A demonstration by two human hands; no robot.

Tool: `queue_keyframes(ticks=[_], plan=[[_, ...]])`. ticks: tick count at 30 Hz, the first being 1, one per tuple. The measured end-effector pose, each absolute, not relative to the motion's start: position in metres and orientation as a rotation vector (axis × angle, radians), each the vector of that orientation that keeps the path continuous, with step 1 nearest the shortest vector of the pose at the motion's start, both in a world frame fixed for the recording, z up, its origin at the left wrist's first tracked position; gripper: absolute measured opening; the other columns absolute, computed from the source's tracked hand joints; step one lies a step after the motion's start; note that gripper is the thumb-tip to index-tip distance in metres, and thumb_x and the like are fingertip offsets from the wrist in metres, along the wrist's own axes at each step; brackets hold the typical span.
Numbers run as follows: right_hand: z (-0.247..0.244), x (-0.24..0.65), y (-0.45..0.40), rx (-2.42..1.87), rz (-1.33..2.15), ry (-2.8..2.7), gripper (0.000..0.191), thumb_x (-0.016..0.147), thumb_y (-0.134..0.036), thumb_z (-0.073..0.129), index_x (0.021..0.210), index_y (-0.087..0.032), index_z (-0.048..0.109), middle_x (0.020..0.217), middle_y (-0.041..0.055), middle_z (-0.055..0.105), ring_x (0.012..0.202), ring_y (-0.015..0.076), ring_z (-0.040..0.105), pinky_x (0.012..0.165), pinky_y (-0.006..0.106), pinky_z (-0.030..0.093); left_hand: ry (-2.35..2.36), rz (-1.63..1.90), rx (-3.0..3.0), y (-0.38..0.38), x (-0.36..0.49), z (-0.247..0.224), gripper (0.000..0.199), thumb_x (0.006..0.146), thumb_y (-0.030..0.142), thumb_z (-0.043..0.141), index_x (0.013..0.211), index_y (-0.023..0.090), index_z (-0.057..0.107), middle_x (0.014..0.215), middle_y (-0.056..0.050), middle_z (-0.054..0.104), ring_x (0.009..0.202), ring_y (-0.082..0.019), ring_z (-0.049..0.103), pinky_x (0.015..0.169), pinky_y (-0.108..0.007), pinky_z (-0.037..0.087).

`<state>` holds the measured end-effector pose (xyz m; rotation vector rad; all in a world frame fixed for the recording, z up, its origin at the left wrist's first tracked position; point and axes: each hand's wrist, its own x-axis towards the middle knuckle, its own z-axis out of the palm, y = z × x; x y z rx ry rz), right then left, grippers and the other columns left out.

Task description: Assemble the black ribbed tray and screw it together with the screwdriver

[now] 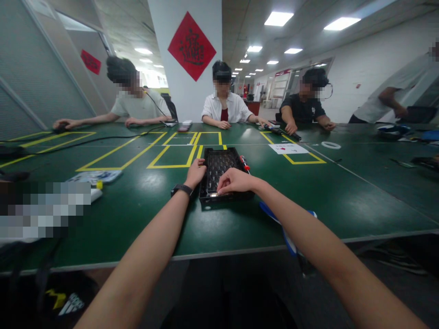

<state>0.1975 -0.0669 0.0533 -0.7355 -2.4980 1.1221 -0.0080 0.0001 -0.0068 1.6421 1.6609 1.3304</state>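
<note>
A black rectangular tray (223,200) with many small compartments lies on the green table in front of me. My left hand (196,172), with a dark band on its wrist, grips the tray's left edge, fingers bent over the rim. Over the tray's near end is my right hand (236,181), its fingers pinched together and pointing down. What they hold, if anything, is too small to make out. Just below those fingertips, a small bright piece (214,195) shows at the near rim. A red-handled screwdriver (244,163) rests along the tray's right side.
Yellow tape (168,166) marks rectangles on the green table (144,219). A blue-and-white strap (270,212) lies under my right forearm. Farther right are a white sheet (288,149) and a white ring (331,145). Several people sit opposite; another person is at my left.
</note>
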Motion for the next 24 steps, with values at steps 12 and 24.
queue_keyframes(ticks=[12,24], plan=[[0.0567,0.1976,-0.07,-0.695,1.164,-2.481,0.039,0.066,-0.031,0.074,0.097,-0.008,0.068,0.069,0.003,0.067,0.056,0.007,0.057,0.054,0.017,0.043,1.674,1.344,1.644,0.0008,-0.0089,-0.007,0.045,0.065,0.01,0.049,0.11,0.016,0.054,0.111,-0.009,0.061,0.106,-0.021,0.056,0.09,-0.033,0.045],[0.0537,0.1962,-0.0706,-0.698,1.18,-2.473,0.034,0.068,-0.027,0.072,0.096,-0.008,0.067,0.066,0.0015,0.064,0.057,0.0071,0.056,0.055,0.018,0.043,1.668,1.346,1.63,-0.001,-0.0074,-0.0055,0.044,0.066,0.01,0.049,0.11,0.016,0.054,0.111,-0.01,0.061,0.103,-0.021,0.058,0.088,-0.032,0.046]])
